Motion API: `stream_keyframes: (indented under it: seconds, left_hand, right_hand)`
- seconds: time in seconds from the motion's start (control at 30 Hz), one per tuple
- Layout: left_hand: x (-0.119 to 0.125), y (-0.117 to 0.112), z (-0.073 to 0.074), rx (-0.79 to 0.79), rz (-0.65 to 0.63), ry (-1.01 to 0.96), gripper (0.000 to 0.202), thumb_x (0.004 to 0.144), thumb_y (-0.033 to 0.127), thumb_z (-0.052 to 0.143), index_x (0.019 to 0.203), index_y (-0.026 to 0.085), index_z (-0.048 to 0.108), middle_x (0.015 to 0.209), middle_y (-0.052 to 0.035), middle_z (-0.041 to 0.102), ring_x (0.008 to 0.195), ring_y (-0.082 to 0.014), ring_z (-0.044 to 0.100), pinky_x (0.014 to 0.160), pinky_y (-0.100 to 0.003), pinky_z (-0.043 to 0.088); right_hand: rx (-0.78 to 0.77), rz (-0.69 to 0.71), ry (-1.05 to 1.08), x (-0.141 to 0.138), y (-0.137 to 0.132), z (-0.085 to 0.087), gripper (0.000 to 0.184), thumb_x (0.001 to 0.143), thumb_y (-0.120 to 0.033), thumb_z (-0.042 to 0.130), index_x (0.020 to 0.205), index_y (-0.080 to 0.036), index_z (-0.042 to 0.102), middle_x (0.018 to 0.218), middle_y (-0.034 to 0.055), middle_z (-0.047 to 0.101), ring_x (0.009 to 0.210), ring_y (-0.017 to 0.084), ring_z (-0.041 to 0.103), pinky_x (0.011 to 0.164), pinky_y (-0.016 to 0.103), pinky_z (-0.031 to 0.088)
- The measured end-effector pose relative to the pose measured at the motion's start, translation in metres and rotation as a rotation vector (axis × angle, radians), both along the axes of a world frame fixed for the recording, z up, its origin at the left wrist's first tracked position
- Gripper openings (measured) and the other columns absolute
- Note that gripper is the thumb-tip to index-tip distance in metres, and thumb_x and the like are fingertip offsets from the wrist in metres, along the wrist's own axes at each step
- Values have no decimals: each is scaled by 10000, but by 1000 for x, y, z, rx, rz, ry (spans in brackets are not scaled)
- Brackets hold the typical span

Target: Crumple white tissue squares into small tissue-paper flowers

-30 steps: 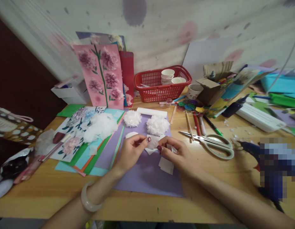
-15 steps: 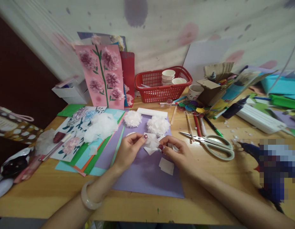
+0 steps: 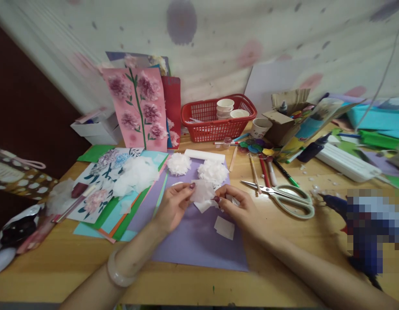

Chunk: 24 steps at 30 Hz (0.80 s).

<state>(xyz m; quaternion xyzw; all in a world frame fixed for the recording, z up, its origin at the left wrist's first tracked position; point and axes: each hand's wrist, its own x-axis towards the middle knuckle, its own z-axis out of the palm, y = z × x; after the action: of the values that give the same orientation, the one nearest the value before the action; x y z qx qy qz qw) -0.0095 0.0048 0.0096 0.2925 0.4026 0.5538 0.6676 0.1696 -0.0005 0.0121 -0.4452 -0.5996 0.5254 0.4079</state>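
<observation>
Between my hands a thin square of white tissue paper [image 3: 202, 190] is stretched above a purple sheet [image 3: 199, 247]. My left hand [image 3: 175, 202] pinches its left edge between thumb and fingertips. At its right edge, my right hand [image 3: 236, 204] pinches the tissue in the same way. More white pieces lie under it, partly hidden by my fingers. Two fluffy white paper flowers [image 3: 213, 171] sit just beyond my hands on the purple sheet. A small loose white square [image 3: 224, 227] lies in front of my right hand.
Right of my hands lie scissors [image 3: 278, 198], brushes and pens, with a glue gun [image 3: 364, 232] farther right. A red basket [image 3: 219, 129] of paper cups stands at the back. On the left, a tissue pile [image 3: 136, 174] rests on coloured sheets; a pink flower picture [image 3: 141, 107] leans behind.
The tissue square between my hands now looks flatter and more spread out. My hands have hardly moved; the whole view has shifted slightly.
</observation>
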Motion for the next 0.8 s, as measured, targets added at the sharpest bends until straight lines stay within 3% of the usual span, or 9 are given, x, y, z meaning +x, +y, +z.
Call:
stream_keyframes:
  seconds: [0.13, 0.23, 0.33, 0.47, 0.63, 0.8]
  left_hand:
    - [6, -6, -3, 4, -86, 86, 189, 629, 273, 798, 715, 115, 742, 665, -35, 711, 637, -103, 626, 644, -195, 497]
    - [4, -5, -5, 46, -34, 193, 188, 644, 288, 797, 726, 130, 738, 699, -25, 713, 660, -104, 625, 655, -197, 494]
    - [0, -4, -8, 108, 17, 376, 185, 656, 295, 791, 705, 136, 710, 669, 4, 684, 617, -83, 594, 613, -176, 472]
    - [2, -8, -7, 225, 20, 681, 196, 669, 292, 768, 647, 132, 656, 556, 36, 590, 512, -62, 511, 491, -156, 401]
    - [8, -15, -2, 460, -7, 815, 60, 725, 165, 659, 732, 125, 704, 737, -52, 705, 696, -146, 646, 648, -221, 519]
    - [5, -15, 2, 623, -67, 877, 179, 812, 143, 571, 866, 155, 740, 880, -64, 756, 813, -163, 683, 755, -247, 544]
  right_hand:
    - [27, 61, -49, 0, 1, 0, 167, 802, -320, 539, 737, -170, 577, 616, -36, 429, 588, 119, 400, 557, 238, 318]
    - [-13, 15, -35, 0, 0, 0, 180, 823, -351, 543, 783, -176, 557, 634, -38, 433, 573, 114, 395, 539, 229, 325]
    - [23, -49, -41, 0, -3, 1, 204, 840, -357, 541, 738, -183, 514, 622, -43, 423, 559, 106, 378, 518, 219, 311]
    - [123, 48, -63, -1, -6, 2, 224, 858, -332, 530, 696, -179, 508, 581, -48, 403, 537, 102, 368, 503, 216, 303]
    - [183, 87, -101, -4, -5, -3, 195, 869, -290, 535, 720, -166, 552, 589, -39, 454, 547, 102, 401, 519, 211, 330]
    - [165, 71, -86, -4, -3, -7, 200, 891, -309, 527, 768, -161, 583, 623, -31, 481, 573, 103, 420, 540, 211, 346]
